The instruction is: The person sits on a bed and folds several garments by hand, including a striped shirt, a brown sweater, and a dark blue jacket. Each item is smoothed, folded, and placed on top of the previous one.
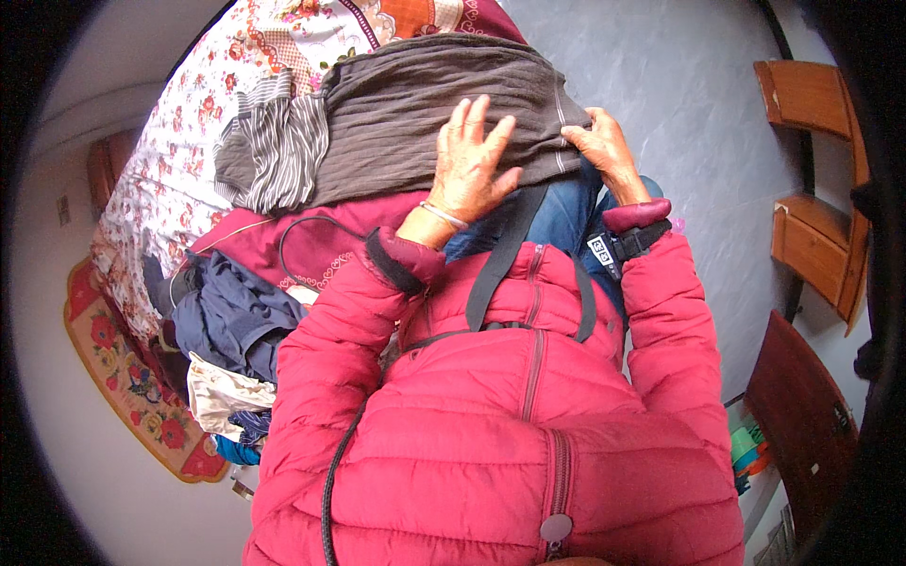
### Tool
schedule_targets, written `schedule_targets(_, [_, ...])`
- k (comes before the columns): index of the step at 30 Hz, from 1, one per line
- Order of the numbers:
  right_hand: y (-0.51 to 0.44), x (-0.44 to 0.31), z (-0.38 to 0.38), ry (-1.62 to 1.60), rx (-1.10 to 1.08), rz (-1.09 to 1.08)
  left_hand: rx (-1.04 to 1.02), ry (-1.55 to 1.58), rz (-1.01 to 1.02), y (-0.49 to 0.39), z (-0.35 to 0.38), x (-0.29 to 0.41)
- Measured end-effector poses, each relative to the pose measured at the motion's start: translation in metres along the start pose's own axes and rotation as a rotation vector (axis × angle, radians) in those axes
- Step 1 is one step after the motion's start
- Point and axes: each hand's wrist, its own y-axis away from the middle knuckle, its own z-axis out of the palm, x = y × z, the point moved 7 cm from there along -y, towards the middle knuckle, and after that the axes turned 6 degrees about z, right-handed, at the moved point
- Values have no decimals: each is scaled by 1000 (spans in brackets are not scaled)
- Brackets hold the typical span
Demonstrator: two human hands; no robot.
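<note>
A dark grey-brown ribbed garment lies stretched across the bed edge and the knees. Its left end is a bunched part with black and white stripes. At the garment's right end, by a hem with pale stitch lines, my right hand pinches the edge between thumb and fingers. My left hand, with a pale bangle at the wrist, is spread over the lower middle of the cloth, palm down. Whether it presses on the fabric or hovers just above cannot be told.
Floral bedding and a maroon cover spread beneath the garment. Dark blue clothing and a cream cloth are piled at the left. Wooden furniture stands at the right on the grey floor. A black cord runs along the left sleeve.
</note>
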Motion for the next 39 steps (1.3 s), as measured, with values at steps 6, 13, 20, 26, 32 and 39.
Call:
schedule_targets(6, [40,-55,-1,-532,-78,-177,3,188,52,-6,1,44])
schedule_targets(13, [97,-119,52,-633,-375,-301,273,434,-66,-9,-12,31])
schedule_targets(20, [100,-101,36,-309,-21,-497,313,918,-533,25,-26,-59])
schedule_targets(26, [136,14,-25,-134,25,-153,541,1576,-766,61,-25,-136])
schedule_targets(32, [221,116,-128,-77,235,155,443,1339,-739,62,-23,-134])
schedule_targets(39, [351,237,-98,66,-205,700,334,418,-427,107,-71,-86])
